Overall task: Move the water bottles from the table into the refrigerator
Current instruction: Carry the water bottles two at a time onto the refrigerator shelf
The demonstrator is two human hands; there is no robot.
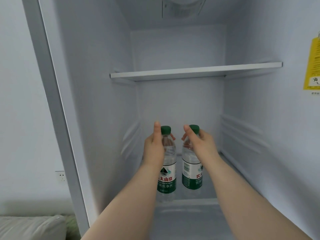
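- The left grip (155, 146), a bare hand, is curled round the neck and shoulder of the left water bottle (167, 179), thumb raised beside the green cap; the bottle hangs upright below it, inside the refrigerator (103, 101)
- The right grip (200, 142) clasps the right water bottle (191, 174) just under its green cap; this bottle is upright too, just beside the other and apart from it
- Each forearm hides the outer edge of its bottle's label
- Beneath both grips lies the lower shelf (187, 202); the bottle bases are about level with it, but I cannot tell whether they rest on it
- Well above the grips a white upper shelf (195, 71) spans the compartment; higher still is a round vent (183, 6)
- Right of the right grip, ribbed rails (242, 135) line the side wall; farther right hangs a yellow label (312, 64)
- Left of the left grip, past the refrigerator's frame, a wall socket (60, 175); lower down, a pale cushion (31, 227)
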